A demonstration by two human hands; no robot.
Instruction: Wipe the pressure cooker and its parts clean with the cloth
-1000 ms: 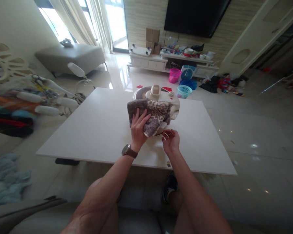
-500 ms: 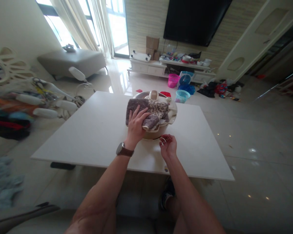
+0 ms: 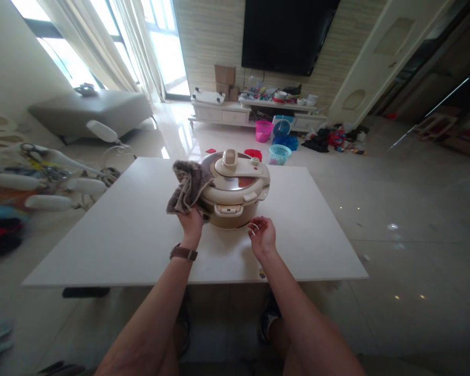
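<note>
An electric pressure cooker [image 3: 235, 196], cream and brown with a closed lid, stands on the white table [image 3: 117, 230]. My left hand [image 3: 191, 223] is closed on a bunched brown patterned towel [image 3: 188, 188] at the cooker's left side; the towel hides most of those fingers. Part of the cloth overlaps the cooker's left edge. By the cooker's lower front right, my right hand [image 3: 263, 235] has its fingers curled in. A thin white strip shows at those fingertips, too small to identify.
A small sticker [image 3: 262, 273] is on the table's front edge. Beyond the table are a light blue basket [image 3: 280, 154], a pink basket [image 3: 263, 130] and a cluttered low cabinet [image 3: 223, 112]. White padded arms of a stand [image 3: 49, 202] reach near the table's left side.
My left hand has moved left off the cooker's lid with the towel, which is now bunched and no longer covers the lid. My right hand stays by the base. The view has shifted slightly.
</note>
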